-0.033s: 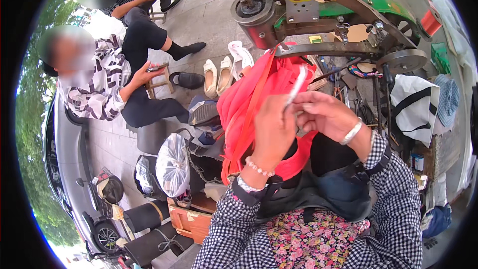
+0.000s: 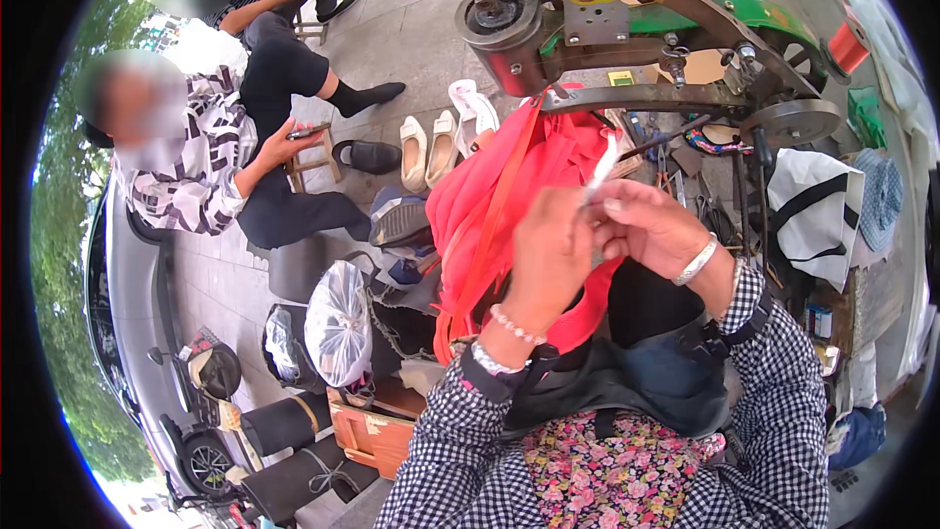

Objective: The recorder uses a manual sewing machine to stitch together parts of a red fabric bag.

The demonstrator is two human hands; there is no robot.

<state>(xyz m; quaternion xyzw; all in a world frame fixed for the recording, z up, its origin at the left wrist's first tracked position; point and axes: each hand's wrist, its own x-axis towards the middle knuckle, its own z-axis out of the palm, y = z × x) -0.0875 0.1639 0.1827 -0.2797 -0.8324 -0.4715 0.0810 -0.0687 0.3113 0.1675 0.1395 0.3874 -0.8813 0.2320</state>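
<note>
The left hand (image 2: 553, 240) and right hand (image 2: 651, 220) come together at the lower end of a white strip (image 2: 601, 165), which slants up between them in front of a red fabric article (image 2: 490, 201). The left hand's fingers are curled and mostly hidden; the right hand's thumb and fingers are bent in against them. The 2 hands hold the strip, but which fingers clamp it cannot be told. The red fabric hangs below the arm of a metal machine (image 2: 595, 24), beside the left hand.

To the left of the forearms, a clear plastic bag (image 2: 339, 323) bulges with whitish contents too indistinct to name. Just beside it, a dark container (image 2: 277, 335) holds crumpled clear plastic (image 2: 285, 353). A reddish-brown wooden box (image 2: 367, 436) stands below; its inside is hard to make out. At the right lies a white bag with a black strap (image 2: 808, 235), its contents hidden.
</note>
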